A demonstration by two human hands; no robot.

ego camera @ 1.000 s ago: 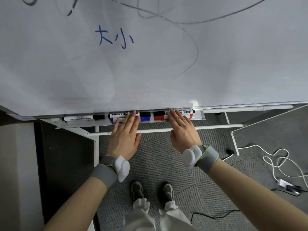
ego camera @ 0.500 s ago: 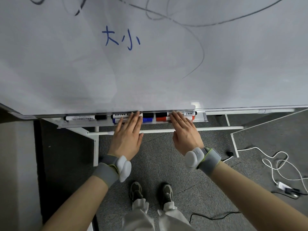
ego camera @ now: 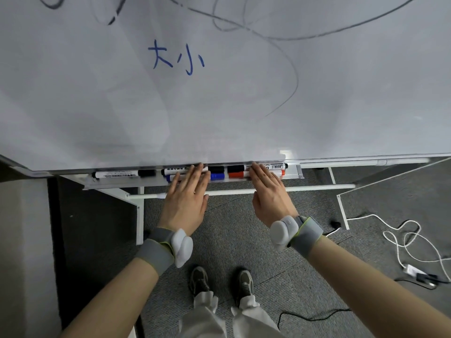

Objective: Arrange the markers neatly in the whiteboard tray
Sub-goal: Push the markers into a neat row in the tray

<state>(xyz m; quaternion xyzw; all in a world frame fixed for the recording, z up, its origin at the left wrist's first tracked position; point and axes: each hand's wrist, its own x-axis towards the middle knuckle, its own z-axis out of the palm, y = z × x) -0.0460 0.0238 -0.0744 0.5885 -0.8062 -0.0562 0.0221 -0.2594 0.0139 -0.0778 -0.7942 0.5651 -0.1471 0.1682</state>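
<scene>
Several markers lie lengthwise in the whiteboard tray. A lone black-capped marker rests at the left. In the middle, a black-capped marker lies behind a blue one. To the right, another black marker lies behind a red one. My left hand lies flat with fingertips on the black and blue pair. Flat as well, my right hand covers the barrels of the black and red pair. Neither hand grips anything.
The whiteboard with blue characters and grey scribbles fills the upper view. A white stand crossbar runs below the tray. White cables and an adapter lie on the grey carpet at the right. My shoes stand below.
Both hands stay flat on the markers; they have barely shifted. The view has tilted slightly, so the tray sits a little lower in frame.
</scene>
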